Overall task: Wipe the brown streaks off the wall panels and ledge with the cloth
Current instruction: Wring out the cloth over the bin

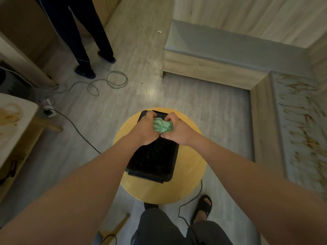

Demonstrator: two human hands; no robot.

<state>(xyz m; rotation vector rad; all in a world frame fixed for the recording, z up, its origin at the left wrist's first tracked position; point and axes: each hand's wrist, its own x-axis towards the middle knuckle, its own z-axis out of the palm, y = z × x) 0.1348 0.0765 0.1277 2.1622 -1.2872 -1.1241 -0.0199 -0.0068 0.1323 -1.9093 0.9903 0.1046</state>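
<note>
A bunched green cloth [161,126] is squeezed between both my hands above a black rectangular tub [155,160]. My left hand [146,129] grips the cloth's left side and my right hand [177,129] grips its right side, fingers curled tight. The tub stands on a round yellow stool [191,188]. At the right, a pale ledge [299,124] with wooden sides carries many brown streaks along its top. Plain wall panels [247,13] rise at the back right.
A person's dark-trousered legs [85,41] stand at the back left. Looped cables [109,82] and a power strip [49,111] lie on the floor. A streaked white table [12,119] is at the left. A grey bench [221,46] runs along the back. My sandalled foot [203,207] is beside the stool.
</note>
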